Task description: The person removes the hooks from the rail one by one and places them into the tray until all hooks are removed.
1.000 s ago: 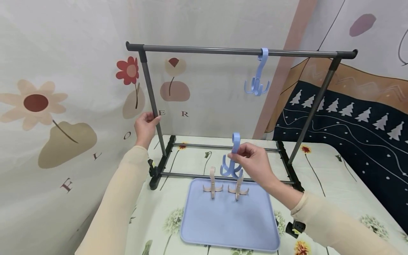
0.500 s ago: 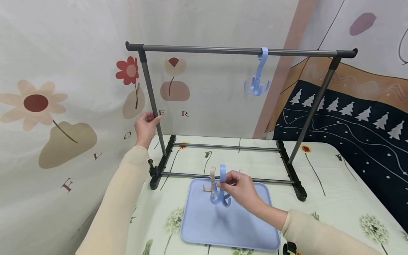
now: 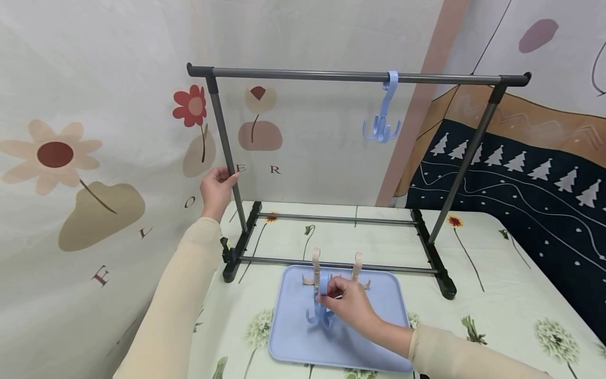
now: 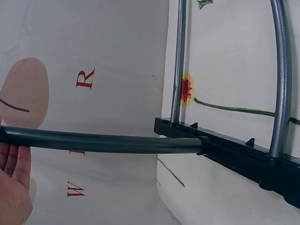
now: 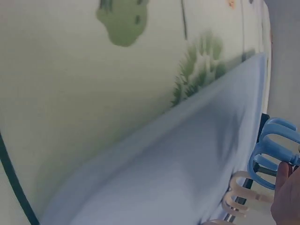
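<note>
Low over the blue tray (image 3: 303,347), my right hand (image 3: 351,305) pinches a blue multi-prong hook (image 3: 324,316) by its stem, prongs downward. In the right wrist view the same blue hook (image 5: 276,147) shows beside the fingers. My left hand (image 3: 218,192) holds the left upright (image 3: 220,118) of a dark metal rack. Two beige hooks, the left one (image 3: 316,260) and the right one (image 3: 357,266), stand on the tray's far part, partly hidden by the right hand and blue hook. A second blue hook (image 3: 382,113) hangs from the rack's top bar (image 3: 303,74), right of its middle.
Behind the tray, the rack's base has two crossbars, the nearer one (image 3: 397,269) close to the tray's far edge. Black feet (image 3: 437,263) end the base at either side. A flower-print cloth (image 3: 502,316) covers the table; printed curtains hang behind.
My right hand has come down and to the left with the blue hook, from above the tray's far edge to low over the tray. The left hand stays on the upright.
</note>
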Demonstrator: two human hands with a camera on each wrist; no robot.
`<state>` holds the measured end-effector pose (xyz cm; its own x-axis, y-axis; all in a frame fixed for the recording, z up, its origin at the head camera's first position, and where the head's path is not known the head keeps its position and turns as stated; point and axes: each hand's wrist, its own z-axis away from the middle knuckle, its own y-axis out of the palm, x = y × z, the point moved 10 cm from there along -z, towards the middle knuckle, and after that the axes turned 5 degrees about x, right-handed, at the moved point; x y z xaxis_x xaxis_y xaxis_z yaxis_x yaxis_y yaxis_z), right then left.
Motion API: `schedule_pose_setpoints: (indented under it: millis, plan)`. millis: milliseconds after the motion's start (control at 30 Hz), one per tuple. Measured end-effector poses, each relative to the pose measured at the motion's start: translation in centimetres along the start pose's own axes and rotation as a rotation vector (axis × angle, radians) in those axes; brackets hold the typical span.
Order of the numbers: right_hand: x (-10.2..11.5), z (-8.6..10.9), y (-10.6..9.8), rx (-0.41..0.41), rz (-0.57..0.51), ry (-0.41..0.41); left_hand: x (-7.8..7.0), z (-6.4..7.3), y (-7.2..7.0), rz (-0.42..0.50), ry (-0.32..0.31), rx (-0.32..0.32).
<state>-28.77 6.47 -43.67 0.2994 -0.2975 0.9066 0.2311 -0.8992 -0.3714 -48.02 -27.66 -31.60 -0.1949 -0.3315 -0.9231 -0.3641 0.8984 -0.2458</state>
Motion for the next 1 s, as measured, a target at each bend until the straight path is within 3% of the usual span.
schedule_pose_setpoints:
  millis: [400,733,1000]
  plan:
    - [-1.1,0.2,1.5,0.096,0.053,-0.065,-0.2,0.1,0.2,0.002,-0.004,0.0]
    - [-1.1,0.6,1.8,0.143,-0.036,-0.07,-0.2,0.2,0.0,-0.001,0.005,0.0]
    - [-0.6,1.1,1.2,0.165,-0.046,-0.058,-0.2,0.2,0.0,0.001,0.003,-0.001]
